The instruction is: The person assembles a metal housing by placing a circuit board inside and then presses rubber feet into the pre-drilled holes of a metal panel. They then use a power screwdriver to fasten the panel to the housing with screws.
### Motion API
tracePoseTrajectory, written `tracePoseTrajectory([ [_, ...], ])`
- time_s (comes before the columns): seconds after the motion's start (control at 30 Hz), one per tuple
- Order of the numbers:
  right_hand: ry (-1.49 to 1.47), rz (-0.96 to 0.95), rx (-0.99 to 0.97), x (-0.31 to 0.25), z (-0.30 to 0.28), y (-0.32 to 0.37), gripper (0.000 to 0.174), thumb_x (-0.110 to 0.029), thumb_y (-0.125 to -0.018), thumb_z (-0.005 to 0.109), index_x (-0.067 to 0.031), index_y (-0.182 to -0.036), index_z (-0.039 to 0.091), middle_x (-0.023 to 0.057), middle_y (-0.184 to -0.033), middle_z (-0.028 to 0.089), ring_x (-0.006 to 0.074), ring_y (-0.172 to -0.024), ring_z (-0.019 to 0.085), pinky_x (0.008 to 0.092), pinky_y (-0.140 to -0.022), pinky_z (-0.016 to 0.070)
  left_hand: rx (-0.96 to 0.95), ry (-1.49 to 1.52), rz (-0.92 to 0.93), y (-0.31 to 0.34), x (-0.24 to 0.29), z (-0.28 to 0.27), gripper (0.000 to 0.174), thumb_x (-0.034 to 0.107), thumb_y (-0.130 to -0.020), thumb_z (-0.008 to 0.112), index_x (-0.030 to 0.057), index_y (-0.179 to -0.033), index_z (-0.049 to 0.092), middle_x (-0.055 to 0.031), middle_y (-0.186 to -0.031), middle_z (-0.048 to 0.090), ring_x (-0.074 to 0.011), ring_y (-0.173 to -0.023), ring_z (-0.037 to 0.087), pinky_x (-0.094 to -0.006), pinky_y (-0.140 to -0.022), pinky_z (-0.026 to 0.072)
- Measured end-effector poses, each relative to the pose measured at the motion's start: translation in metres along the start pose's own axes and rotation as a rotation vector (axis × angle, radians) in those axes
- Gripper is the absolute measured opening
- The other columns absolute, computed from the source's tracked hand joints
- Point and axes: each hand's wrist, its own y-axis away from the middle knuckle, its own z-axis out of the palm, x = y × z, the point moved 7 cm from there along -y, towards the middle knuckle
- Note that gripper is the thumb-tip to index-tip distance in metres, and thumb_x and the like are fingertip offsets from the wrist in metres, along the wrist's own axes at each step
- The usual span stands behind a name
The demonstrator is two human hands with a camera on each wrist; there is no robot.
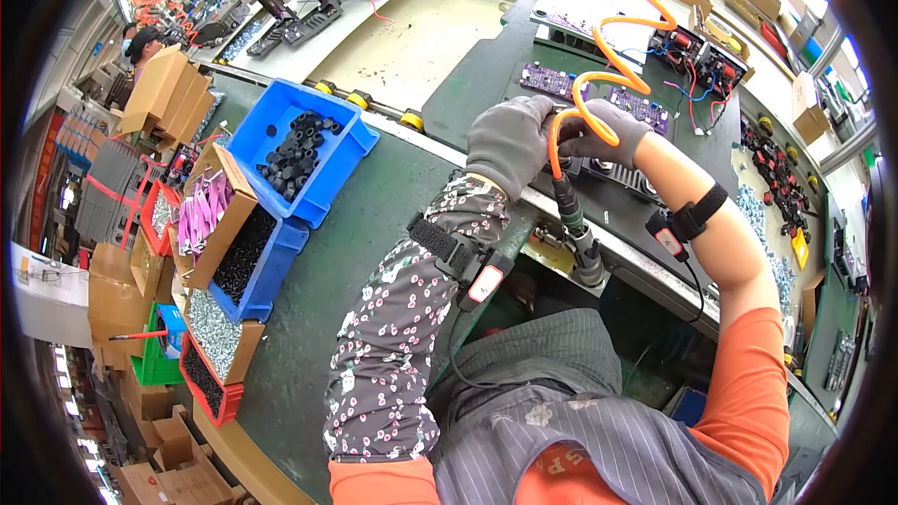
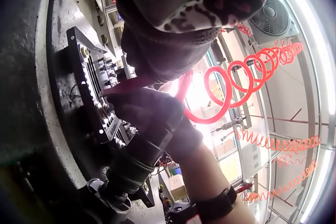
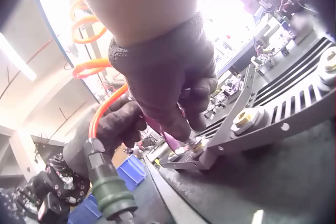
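Observation:
Both hands wear dark grey gloves and meet close together over a slotted dark metal plate [image 3: 294,111] with nuts on it. My left hand [image 1: 510,145] grips a thin pinkish-purple strip [image 2: 128,86], whose far end reaches down to the plate's edge. The right hand [image 3: 168,85] has its fingers bent down beside that strip, fingertips right at a small fitting [image 3: 197,148] near the plate's corner; I cannot tell whether they pinch anything. A green and black air screwdriver [image 1: 572,215] hangs nose down from an orange coiled hose [image 1: 613,65], between the forearms.
Purple circuit boards [image 1: 552,80] lie just beyond the hands. At left stand a blue bin [image 1: 351,164] of black caps, a cardboard box [image 1: 224,234] of purple strips and trays of screws. Red-and-black wired parts [image 1: 702,61] sit at the back right. The bench's metal edge [image 1: 655,276] runs in front.

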Motion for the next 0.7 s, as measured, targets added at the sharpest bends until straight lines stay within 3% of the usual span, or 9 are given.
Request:
tracePoseTrajectory([
  [0.07,0.207,0.220,-0.017,-0.004,-0.005,-0.001,0.019,-0.023,-0.074,0.061,-0.0051,-0.078,0.065,0.0151,-0.076,0.065,0.0323,-0.076,0.063,0.0397,-0.070,0.0493,0.010,-0.001,0.000,0.001,-0.002,0.003,0.023,0.024,-0.081,0.060,0.0088,-0.096,0.064,-0.0125,-0.093,0.064,-0.0308,-0.087,0.061,-0.0388,-0.075,0.0489],
  [0.17,0.463,0.378,0.030,-0.005,-0.007,-0.001,0.014,-0.018,-0.074,0.057,-0.0057,-0.076,0.065,0.0168,-0.075,0.064,0.0330,-0.075,0.063,0.0410,-0.068,0.0494,0.052,0.039,0.034,0.000,0.000,0.002,0.021,0.024,-0.079,0.061,0.0081,-0.093,0.065,-0.0138,-0.090,0.064,-0.0320,-0.085,0.061,-0.0400,-0.072,0.0487],
  [0.2,0.596,0.345,0.017,0.003,-0.001,-0.004,0.014,-0.012,-0.073,0.054,-0.0063,-0.078,0.065,0.0180,-0.077,0.064,0.0333,-0.076,0.063,0.0425,-0.065,0.0496,0.049,0.050,0.033,-0.001,-0.001,0.005,0.021,0.025,-0.079,0.061,0.0083,-0.092,0.065,-0.0141,-0.089,0.064,-0.0324,-0.084,0.061,-0.0405,-0.072,0.0485],
  [0.27,0.387,0.222,0.122,-0.012,-0.006,0.001,0.014,-0.014,-0.074,0.057,-0.0067,-0.083,0.065,0.0173,-0.082,0.065,0.0330,-0.078,0.063,0.0415,-0.068,0.0506,0.043,0.039,0.006,0.000,-0.005,0.009,0.022,0.027,-0.078,0.061,0.0086,-0.090,0.066,-0.0144,-0.086,0.064,-0.0331,-0.082,0.061,-0.0416,-0.071,0.0483],
  [0.3,0.157,0.058,0.149,-0.023,-0.006,0.004,0.017,-0.019,-0.075,0.060,-0.0078,-0.086,0.065,0.0151,-0.082,0.065,0.0330,-0.078,0.063,0.0407,-0.070,0.0505,0.042,0.028,-0.011,-0.001,-0.006,0.012,0.023,0.028,-0.078,0.061,0.0087,-0.089,0.066,-0.0145,-0.085,0.064,-0.0333,-0.082,0.061,-0.0422,-0.071,0.0482],
  [0.43,0.196,0.130,0.199,-0.008,-0.001,0.001,0.019,-0.026,-0.073,0.065,-0.0105,-0.084,0.065,0.0139,-0.079,0.065,0.0333,-0.075,0.063,0.0414,-0.067,0.0499,0.030,0.023,-0.107,0.000,-0.006,0.007,0.021,0.026,-0.078,0.061,0.0088,-0.090,0.066,-0.0155,-0.086,0.064,-0.0332,-0.084,0.061,-0.0414,-0.074,0.0481],
  [0.57,0.457,0.213,0.211,-0.007,0.001,-0.002,0.018,-0.024,-0.071,0.065,-0.0089,-0.079,0.063,0.0167,-0.072,0.061,0.0358,-0.070,0.060,0.0431,-0.061,0.0475,0.011,0.061,-0.145,0.009,-0.010,-0.002,0.020,0.025,-0.081,0.059,0.0089,-0.091,0.066,-0.0154,-0.087,0.064,-0.0327,-0.084,0.062,-0.0413,-0.076,0.0479],
  [0.63,0.330,0.078,0.257,-0.018,-0.002,0.000,0.020,-0.025,-0.069,0.066,-0.0077,-0.079,0.063,0.0153,-0.072,0.061,0.0340,-0.070,0.060,0.0424,-0.063,0.0475,-0.010,0.049,-0.171,0.010,-0.014,-0.004,0.024,0.031,-0.084,0.056,0.0091,-0.089,0.066,-0.0153,-0.085,0.064,-0.0329,-0.082,0.062,-0.0417,-0.075,0.0481],
  [0.7,0.250,0.082,0.249,-0.021,-0.003,0.004,0.022,-0.026,-0.068,0.068,-0.0077,-0.078,0.064,0.0143,-0.074,0.063,0.0329,-0.072,0.061,0.0419,-0.065,0.0479,0.015,0.069,-0.165,0.010,-0.017,-0.002,0.026,0.033,-0.085,0.055,0.0091,-0.088,0.066,-0.0152,-0.084,0.064,-0.0329,-0.081,0.062,-0.0418,-0.074,0.0483],
])
